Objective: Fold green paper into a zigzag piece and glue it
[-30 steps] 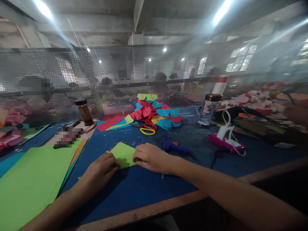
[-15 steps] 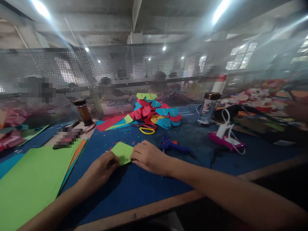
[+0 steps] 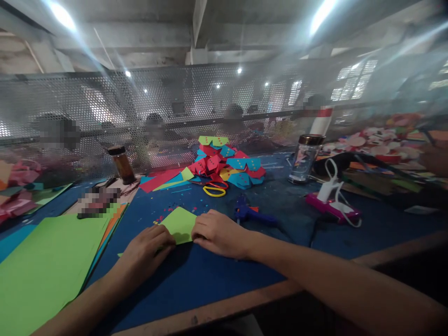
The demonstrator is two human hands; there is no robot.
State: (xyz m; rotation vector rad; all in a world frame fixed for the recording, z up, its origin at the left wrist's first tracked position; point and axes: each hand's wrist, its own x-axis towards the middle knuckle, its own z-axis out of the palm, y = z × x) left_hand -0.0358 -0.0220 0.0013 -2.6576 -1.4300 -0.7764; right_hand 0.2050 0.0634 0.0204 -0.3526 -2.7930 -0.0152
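Observation:
A folded piece of light green paper (image 3: 180, 223) lies on the blue tabletop between my hands, its far edge peaked. My left hand (image 3: 149, 245) is closed over its left side, fingers curled and thumb low. A thin green tip shows at the outer side of that wrist; whether it belongs to the same paper I cannot tell. At the right edge my right hand (image 3: 217, 233) pinches the paper with bent fingers. Just beyond that hand lies a blue glue gun (image 3: 254, 213). Scissors (image 3: 215, 189) with yellow and red handles rest farther back.
Large green sheets (image 3: 45, 256) are stacked at left. Folded red, blue and green paper pieces (image 3: 212, 163) are heaped at the back. A brown bottle (image 3: 122, 164), a clear bottle (image 3: 304, 158) and a magenta power strip (image 3: 332, 207) stand around. Perforated metal screen (image 3: 175, 107) runs behind.
My left hand has turned flatter over the paper and shifted slightly nearer me. A green tip now shows beside its wrist. My right hand stays at the right edge, with little movement.

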